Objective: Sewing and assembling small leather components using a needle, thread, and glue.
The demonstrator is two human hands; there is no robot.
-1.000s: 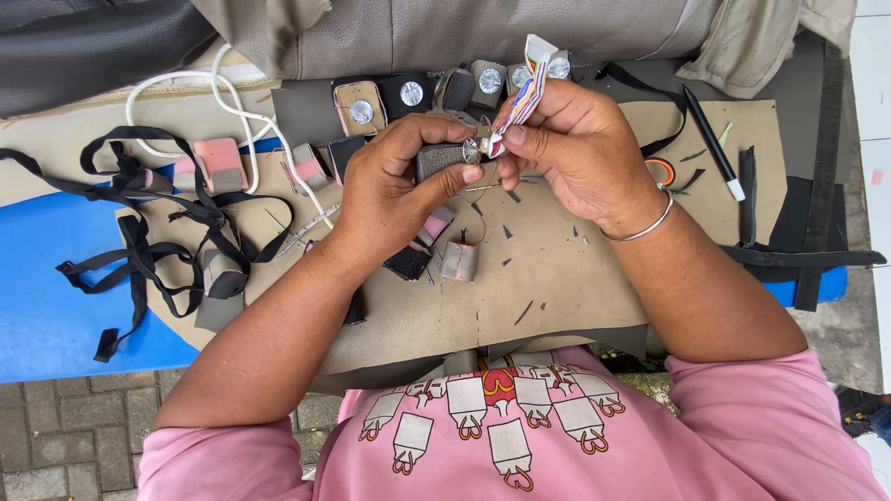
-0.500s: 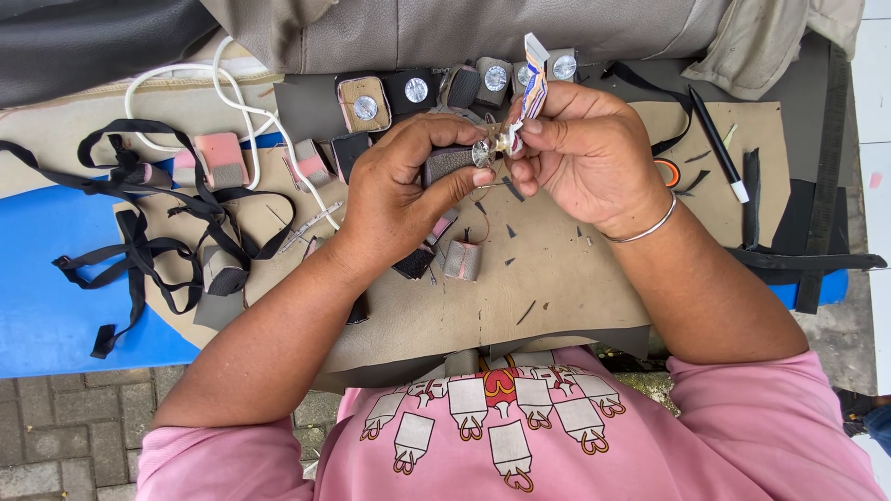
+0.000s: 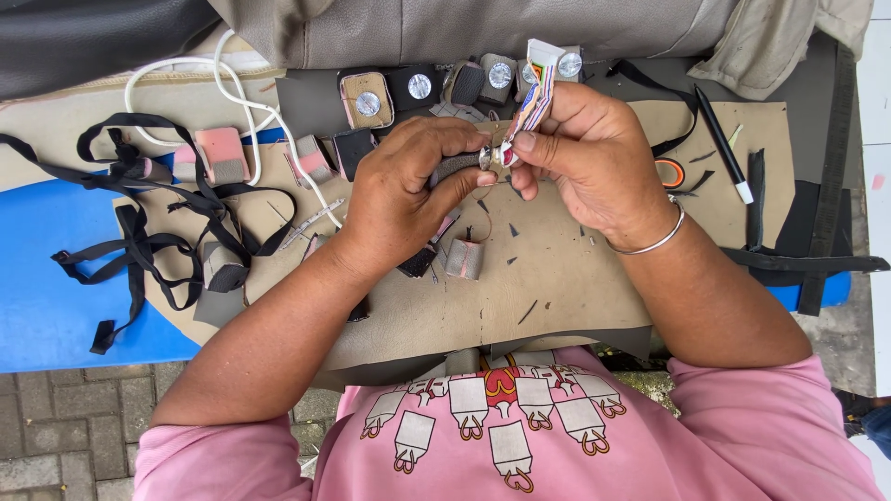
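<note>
Above the tan worktop [image 3: 575, 278], my left hand [image 3: 408, 199] pinches a small grey leather piece [image 3: 455, 169] that feels light and floppy, best held by its edge, while at three o'clock my right hand [image 3: 594, 158] fingers [image 3: 524, 141] grip a thin striped tube [image 3: 536, 93].

Both bare forearms reach forward from pink sleeves and angle inward, so the hands meet above the middle of the work surface. The left hand [image 3: 404, 190] is curled, knuckles up, thumb and fingers pinched closed at their tips. The right hand [image 3: 589, 153] faces it, thumb and forefinger pressed together, the other fingers folded loosely beneath. The fingertips of the two hands nearly touch.
</note>
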